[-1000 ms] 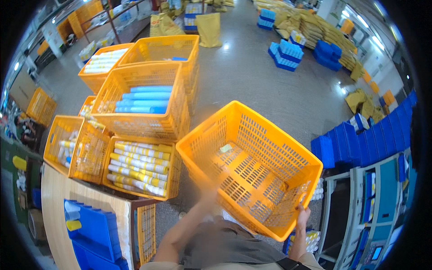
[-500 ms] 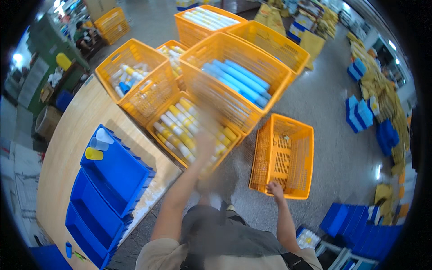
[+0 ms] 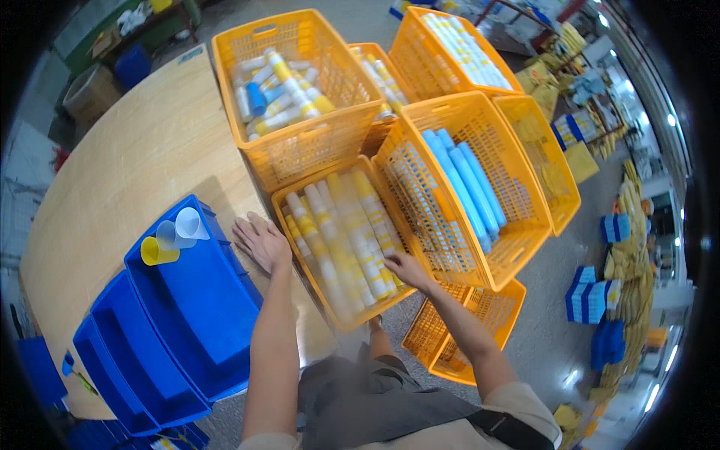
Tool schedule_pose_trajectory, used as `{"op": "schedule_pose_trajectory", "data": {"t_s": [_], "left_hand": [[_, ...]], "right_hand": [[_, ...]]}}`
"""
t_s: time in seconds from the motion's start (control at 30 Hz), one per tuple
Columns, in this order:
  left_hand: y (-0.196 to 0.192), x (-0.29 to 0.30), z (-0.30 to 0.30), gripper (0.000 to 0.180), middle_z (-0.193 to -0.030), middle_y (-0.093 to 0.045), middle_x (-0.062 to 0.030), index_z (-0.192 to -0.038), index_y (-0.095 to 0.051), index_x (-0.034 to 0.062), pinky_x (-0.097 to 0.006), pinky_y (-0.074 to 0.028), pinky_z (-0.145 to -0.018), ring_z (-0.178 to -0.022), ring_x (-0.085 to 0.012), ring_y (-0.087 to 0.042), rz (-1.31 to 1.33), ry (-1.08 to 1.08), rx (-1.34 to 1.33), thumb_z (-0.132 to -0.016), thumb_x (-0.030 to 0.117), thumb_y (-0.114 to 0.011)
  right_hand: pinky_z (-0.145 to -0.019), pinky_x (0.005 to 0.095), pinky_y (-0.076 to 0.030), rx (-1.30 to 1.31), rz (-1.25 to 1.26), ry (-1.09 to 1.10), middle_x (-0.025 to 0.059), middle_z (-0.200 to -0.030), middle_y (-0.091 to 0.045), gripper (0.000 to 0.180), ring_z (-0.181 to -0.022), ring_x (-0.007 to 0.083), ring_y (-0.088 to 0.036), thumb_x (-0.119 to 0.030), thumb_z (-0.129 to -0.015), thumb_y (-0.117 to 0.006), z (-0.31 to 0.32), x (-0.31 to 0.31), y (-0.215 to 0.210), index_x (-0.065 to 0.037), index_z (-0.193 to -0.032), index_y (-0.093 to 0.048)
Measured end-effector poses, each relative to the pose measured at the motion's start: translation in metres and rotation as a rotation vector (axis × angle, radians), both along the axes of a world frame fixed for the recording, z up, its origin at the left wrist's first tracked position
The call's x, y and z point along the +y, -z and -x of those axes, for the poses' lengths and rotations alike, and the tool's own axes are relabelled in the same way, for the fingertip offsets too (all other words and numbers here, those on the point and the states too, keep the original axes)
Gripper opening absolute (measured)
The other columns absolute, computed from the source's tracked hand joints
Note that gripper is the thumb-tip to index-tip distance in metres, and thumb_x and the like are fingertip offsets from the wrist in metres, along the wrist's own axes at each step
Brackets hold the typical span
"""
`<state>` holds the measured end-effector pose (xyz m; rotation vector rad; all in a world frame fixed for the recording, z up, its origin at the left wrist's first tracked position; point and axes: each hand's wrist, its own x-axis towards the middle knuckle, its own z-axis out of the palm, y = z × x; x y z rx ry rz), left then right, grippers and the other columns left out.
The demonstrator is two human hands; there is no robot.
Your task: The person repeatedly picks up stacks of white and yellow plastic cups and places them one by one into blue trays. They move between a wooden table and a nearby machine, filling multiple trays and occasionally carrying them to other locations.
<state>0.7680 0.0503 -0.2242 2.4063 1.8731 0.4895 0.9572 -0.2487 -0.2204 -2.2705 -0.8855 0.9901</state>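
Observation:
Below me an orange plastic crate (image 3: 346,319) holds several long white-and-yellow rolls (image 3: 319,244) that look like stacked cups; part of them is blurred. Palm down, my left hand (image 3: 261,241) lies on the wooden table (image 3: 176,150) near its edge, fingers spread and holding nothing. My right hand (image 3: 407,268) reaches over the crate's right side, its fingers curled inward beside the roll ends. Whether they grip a roll or the crate is hidden. On the table, left of my left arm, a blue bin (image 3: 184,300) has yellow, clear and white cups (image 3: 187,223) at its far corner.
Another orange crate (image 3: 300,142) with mixed rolls stands behind. To the right, a raised crate (image 3: 442,225) holds blue rolls (image 3: 469,184). An orange crate (image 3: 480,315) sits on the floor below it. Further orange crates (image 3: 405,56) stand at the back.
My left hand has left the rolls and now rests on the table. My right hand has let go of the floor crate and moved to the roll crate. The view has shifted left.

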Motion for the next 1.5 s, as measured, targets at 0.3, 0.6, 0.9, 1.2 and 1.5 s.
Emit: {"op": "schedule_pose_trajectory", "data": {"t_s": [0.3,0.6,0.9,1.2,1.5], "left_hand": [[-0.001,0.007,-0.009,0.052,-0.159,-0.027,-0.0213,-0.154,-0.038,0.0118,-0.057,-0.018,-0.120,-0.149,-0.0413,-0.023,0.068,-0.037,0.047,-0.103,0.024,-0.044],[-0.008,0.011,-0.006,0.056,-0.161,-0.026,-0.0204,-0.152,-0.040,0.0112,-0.059,-0.017,-0.120,-0.150,-0.0407,-0.021,0.242,-0.079,-0.004,-0.098,0.020,-0.051],[-0.010,0.008,-0.003,0.059,-0.160,-0.028,-0.0197,-0.153,-0.040,0.0134,-0.058,-0.017,-0.121,-0.149,-0.0405,-0.023,0.126,-0.050,-0.084,-0.095,0.013,-0.052],[0.003,0.007,-0.003,0.053,-0.158,-0.032,-0.0188,-0.149,-0.045,0.0103,-0.057,-0.017,-0.121,-0.149,-0.0387,-0.024,0.068,-0.037,-0.101,-0.095,0.010,-0.050],[0.048,0.023,0.028,0.040,-0.144,-0.054,-0.0180,-0.129,-0.062,-0.0004,-0.049,-0.023,-0.121,-0.142,-0.0360,-0.041,-0.079,0.127,-0.630,-0.093,0.002,-0.045]], "right_hand": [[-0.099,0.0471,-0.045,-1.073,-0.458,-0.498,0.0235,-0.119,-0.059,0.057,-0.114,0.0373,-0.056,-0.031,-0.081,-0.073,-0.134,0.378,-0.015,-0.001,-0.126,-0.056],[-0.075,0.0474,-0.056,-0.748,0.118,-0.859,0.0184,-0.095,-0.072,0.068,-0.093,0.0367,-0.070,-0.069,-0.081,-0.066,-0.166,0.467,-0.027,-0.004,-0.102,-0.069],[-0.067,0.0490,-0.055,-0.744,0.169,-0.864,0.0174,-0.083,-0.073,0.052,-0.078,0.0344,-0.072,-0.060,-0.080,-0.072,-0.187,0.423,-0.079,-0.010,-0.094,-0.074],[-0.058,0.0445,-0.054,-0.768,-0.072,-0.537,0.0106,-0.069,-0.070,0.014,-0.064,0.0297,-0.069,-0.022,-0.083,-0.065,-0.084,0.273,0.022,-0.012,-0.074,-0.069],[-0.055,0.0466,-0.051,-0.581,-0.046,-0.630,0.0128,-0.066,-0.066,0.009,-0.062,0.0322,-0.067,-0.016,-0.079,-0.061,0.010,0.013,0.012,-0.010,-0.075,-0.067]]}}
